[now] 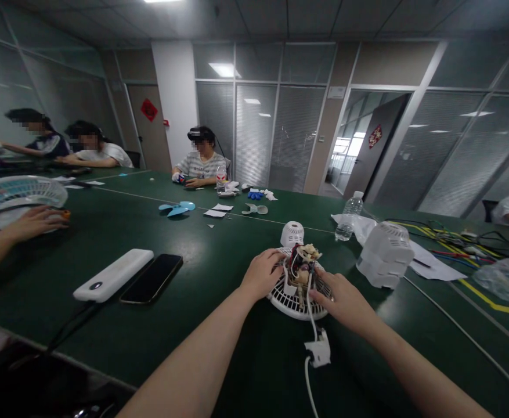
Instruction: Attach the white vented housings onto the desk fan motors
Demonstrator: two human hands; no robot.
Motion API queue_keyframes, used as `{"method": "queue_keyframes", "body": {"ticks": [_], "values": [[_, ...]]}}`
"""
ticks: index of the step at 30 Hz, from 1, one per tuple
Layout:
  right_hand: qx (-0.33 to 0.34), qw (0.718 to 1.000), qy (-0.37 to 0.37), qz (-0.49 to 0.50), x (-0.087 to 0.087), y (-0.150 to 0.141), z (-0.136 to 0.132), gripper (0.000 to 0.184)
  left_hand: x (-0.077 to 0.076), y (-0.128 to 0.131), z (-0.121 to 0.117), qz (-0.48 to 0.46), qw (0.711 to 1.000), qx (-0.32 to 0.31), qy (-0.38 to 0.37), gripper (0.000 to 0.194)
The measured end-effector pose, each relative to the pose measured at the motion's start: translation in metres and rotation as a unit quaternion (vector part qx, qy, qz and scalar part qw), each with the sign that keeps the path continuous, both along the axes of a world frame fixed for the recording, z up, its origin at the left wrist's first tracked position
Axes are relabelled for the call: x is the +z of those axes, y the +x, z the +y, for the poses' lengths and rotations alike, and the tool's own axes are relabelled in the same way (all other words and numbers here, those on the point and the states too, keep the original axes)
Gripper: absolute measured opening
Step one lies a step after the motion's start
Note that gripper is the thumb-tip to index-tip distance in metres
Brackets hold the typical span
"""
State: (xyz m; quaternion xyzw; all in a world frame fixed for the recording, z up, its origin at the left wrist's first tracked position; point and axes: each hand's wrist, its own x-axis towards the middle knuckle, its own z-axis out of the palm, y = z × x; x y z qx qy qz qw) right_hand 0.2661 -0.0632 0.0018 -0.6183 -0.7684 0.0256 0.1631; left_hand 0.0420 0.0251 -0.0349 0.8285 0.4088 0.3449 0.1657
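Note:
Face down on the green table [219, 261] lies a white fan grille [295, 309], with a bare fan motor [304, 270] and its wires standing up on it. My left hand [259, 277] grips the left side of this fan assembly, its fingertips partly hidden behind the motor. From the right, my right hand [345, 299] holds the same assembly, thumb and fingers on the grille near the motor. A white cord [310, 307] runs down toward me past a white switch part [319, 349]. Just behind the grille stands a white vented motor cover [292, 233].
Right of the fan are a white plastic housing [385, 255], a water bottle [350, 215] and loose cables [448, 244]. At left lie a phone [153, 278] and a white power bank [114, 274]. Another person's hand [36, 223] rests by a fan cage [23, 191]. Blue fan blades [177, 208] lie farther back.

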Motion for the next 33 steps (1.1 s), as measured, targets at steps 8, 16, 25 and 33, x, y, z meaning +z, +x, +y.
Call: {"method": "queue_keyframes", "body": {"ticks": [8, 16, 25, 33], "values": [[-0.102, 0.984, 0.068, 0.129, 0.011, 0.005, 0.072, 0.029, -0.011, 0.001, 0.010, -0.045, 0.996, 0.080, -0.024, 0.031], [-0.189, 0.975, -0.004, 0.119, 0.004, -0.026, 0.168, 0.067, -0.013, 0.002, 0.013, -0.056, 0.995, 0.081, -0.016, 0.029], [-0.224, 0.953, -0.034, 0.201, -0.011, -0.035, 0.192, 0.072, -0.011, 0.002, 0.011, -0.069, 0.994, 0.080, -0.021, 0.026], [-0.227, 0.886, 0.036, 0.402, 0.004, -0.002, 0.152, 0.074, -0.014, 0.002, 0.014, -0.070, 0.995, 0.069, -0.032, 0.028]]}}
